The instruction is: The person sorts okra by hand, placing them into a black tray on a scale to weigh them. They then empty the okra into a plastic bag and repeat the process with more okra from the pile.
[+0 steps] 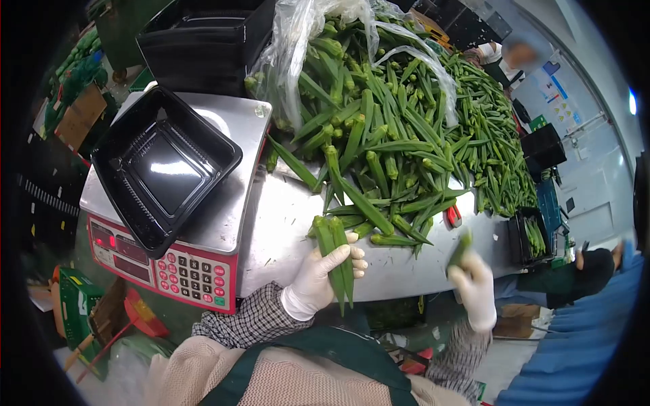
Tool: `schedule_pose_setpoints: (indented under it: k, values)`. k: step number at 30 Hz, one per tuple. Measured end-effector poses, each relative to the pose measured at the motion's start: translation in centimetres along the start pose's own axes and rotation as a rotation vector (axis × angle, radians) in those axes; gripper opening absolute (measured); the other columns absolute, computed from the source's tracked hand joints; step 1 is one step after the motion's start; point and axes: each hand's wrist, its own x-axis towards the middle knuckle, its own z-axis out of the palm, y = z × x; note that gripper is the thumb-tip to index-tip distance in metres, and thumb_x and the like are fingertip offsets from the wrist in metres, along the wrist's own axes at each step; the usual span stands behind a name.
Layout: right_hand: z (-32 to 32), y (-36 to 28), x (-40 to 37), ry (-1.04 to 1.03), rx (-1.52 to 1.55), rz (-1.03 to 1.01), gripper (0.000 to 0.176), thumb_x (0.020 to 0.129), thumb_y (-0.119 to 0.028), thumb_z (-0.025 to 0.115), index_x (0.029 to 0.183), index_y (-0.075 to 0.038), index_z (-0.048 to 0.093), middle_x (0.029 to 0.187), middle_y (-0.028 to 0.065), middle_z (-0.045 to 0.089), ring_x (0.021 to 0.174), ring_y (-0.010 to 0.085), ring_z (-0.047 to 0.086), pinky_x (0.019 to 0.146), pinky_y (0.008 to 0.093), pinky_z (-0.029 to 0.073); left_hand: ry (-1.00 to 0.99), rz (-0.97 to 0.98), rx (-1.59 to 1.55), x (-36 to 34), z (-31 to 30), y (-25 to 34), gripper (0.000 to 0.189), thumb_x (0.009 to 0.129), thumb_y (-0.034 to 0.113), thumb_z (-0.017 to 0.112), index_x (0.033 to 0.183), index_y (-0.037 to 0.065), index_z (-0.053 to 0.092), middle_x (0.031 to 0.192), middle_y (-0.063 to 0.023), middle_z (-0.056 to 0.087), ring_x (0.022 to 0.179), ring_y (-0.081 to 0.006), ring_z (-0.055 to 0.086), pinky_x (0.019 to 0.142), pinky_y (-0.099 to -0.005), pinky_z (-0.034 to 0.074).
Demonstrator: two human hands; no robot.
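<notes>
My left hand (302,287), in a white glove, is closed around a few okra pods (333,260) held upright over the front edge of the metal table (271,230). My right hand (478,292), also gloved and slightly blurred, grips a single okra pod (461,247) to the right, just past the table edge. Beyond both hands lies a large heap of okra (399,135), partly under a clear plastic bag (298,54). An empty black plastic tray (162,169) sits tilted across the scale's metal plate (237,128), left of my hands.
The scale's red-framed keypad panel (162,274) faces me. Stacked black trays (196,54) stand behind it. A small red object (453,216) lies beside the heap. At the right, a black container (527,237) holds okra. Other people (589,274) are at the right and far end.
</notes>
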Motion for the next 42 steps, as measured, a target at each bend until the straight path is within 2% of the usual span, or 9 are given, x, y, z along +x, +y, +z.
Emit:
schedule_pose_setpoints:
  k: [4, 8, 12, 15, 18, 25, 34, 41, 42]
  values:
    - [-2.4, 3.0, -6.7, -0.105, -0.32, 0.307, 0.022, 0.07, 0.001, 0.064, 0.092, 0.0, 0.064, 0.082, 0.0109, 0.06, 0.064, 0.0188, 0.057, 0.06, 0.0275, 0.046, -0.003, -0.036, 0.018, 0.1, 0.1, -0.2, 0.033, 0.089, 0.016, 0.055, 0.117, 0.001, 0.045, 0.094, -0.0107, 0.059, 0.084, -0.0192, 0.06, 0.074, -0.031, 0.051]
    - [1.0, 1.1, -2.0, 0.115, -0.092, -0.003, 0.025, 0.072, 0.003, 0.06, 0.096, 0.001, 0.062, 0.084, 0.0096, 0.058, 0.063, 0.0161, 0.052, 0.061, 0.0246, 0.043, 0.012, -0.009, 0.039, 0.1, -0.2, -0.3, 0.035, 0.089, 0.019, 0.055, 0.118, 0.002, 0.046, 0.094, -0.0111, 0.06, 0.082, -0.0213, 0.061, 0.074, -0.0332, 0.053]
    - [8.9, -3.3, 5.1, 0.089, -0.08, -0.231, 0.032, 0.073, 0.001, 0.063, 0.105, -0.001, 0.058, 0.089, 0.0102, 0.058, 0.061, 0.0156, 0.05, 0.059, 0.026, 0.043, -0.006, 0.01, 0.029, -0.1, -0.2, -0.1, 0.033, 0.09, 0.017, 0.054, 0.117, 0.0, 0.044, 0.094, -0.011, 0.059, 0.083, -0.0187, 0.061, 0.074, -0.0306, 0.051]
    - [11.1, -2.2, 7.0, -0.028, -0.08, -0.204, 0.032, 0.079, -0.004, 0.06, 0.11, 0.0, 0.056, 0.089, 0.0094, 0.061, 0.075, 0.019, 0.062, 0.067, 0.0263, 0.049, -0.011, 0.021, 0.068, -0.5, -0.2, 0.1, 0.034, 0.09, 0.016, 0.053, 0.118, 0.0, 0.044, 0.093, -0.0111, 0.059, 0.083, -0.019, 0.061, 0.074, -0.0307, 0.051]
    - [10.5, -1.6, 7.2, -0.19, 0.715, 0.216, 0.027, 0.083, -0.007, 0.057, 0.108, 0.004, 0.055, 0.091, 0.0073, 0.063, 0.077, 0.0151, 0.062, 0.068, 0.026, 0.049, -0.023, 0.018, 0.064, -0.3, -0.3, -0.1, 0.034, 0.09, 0.017, 0.053, 0.118, -0.001, 0.044, 0.094, -0.0112, 0.059, 0.083, -0.0193, 0.061, 0.074, -0.0311, 0.051]
    - [9.3, -2.3, 6.7, -0.209, 0.836, 0.363, 0.025, 0.092, -0.016, 0.047, 0.106, 0.002, 0.057, 0.08, 0.0022, 0.062, 0.055, 0.0024, 0.043, 0.049, 0.0166, 0.036, -0.024, -0.01, 0.059, -0.2, -0.2, -0.1, 0.034, 0.09, 0.017, 0.053, 0.118, 0.0, 0.044, 0.094, -0.0113, 0.059, 0.083, -0.0197, 0.061, 0.074, -0.032, 0.052]
    - [9.6, -1.2, 6.2, -0.259, 1.277, 0.423, 0.03, 0.094, -0.024, 0.047, 0.106, 0.002, 0.057, 0.073, 0.0018, 0.056, 0.052, 0.0077, 0.045, 0.048, 0.0201, 0.038, -0.034, -0.012, 0.057, -0.2, -0.4, -0.2, 0.034, 0.091, 0.018, 0.052, 0.118, -0.001, 0.044, 0.094, -0.0114, 0.06, 0.084, -0.0198, 0.061, 0.074, -0.0322, 0.052]
    - [8.1, -2.3, 4.5, -0.104, 0.916, 0.284, 0.026, 0.092, -0.016, 0.049, 0.111, 0.002, 0.055, 0.085, 0.0059, 0.058, 0.068, 0.0138, 0.054, 0.061, 0.0251, 0.045, -0.042, -0.023, 0.056, -0.2, -0.4, -0.2, 0.035, 0.091, 0.021, 0.052, 0.118, -0.001, 0.045, 0.093, -0.013, 0.06, 0.084, -0.0205, 0.061, 0.074, -0.0329, 0.052]
    - [7.5, -2.7, 4.4, -0.115, 0.781, 0.115, 0.024, 0.09, -0.013, 0.051, 0.109, 0.002, 0.056, 0.086, 0.0061, 0.057, 0.071, 0.0142, 0.054, 0.064, 0.0252, 0.045, -0.055, -0.072, 0.01, -0.1, -0.5, -0.2, 0.036, 0.091, 0.022, 0.052, 0.118, -0.001, 0.045, 0.094, -0.0135, 0.06, 0.083, -0.0207, 0.061, 0.073, -0.0322, 0.052]
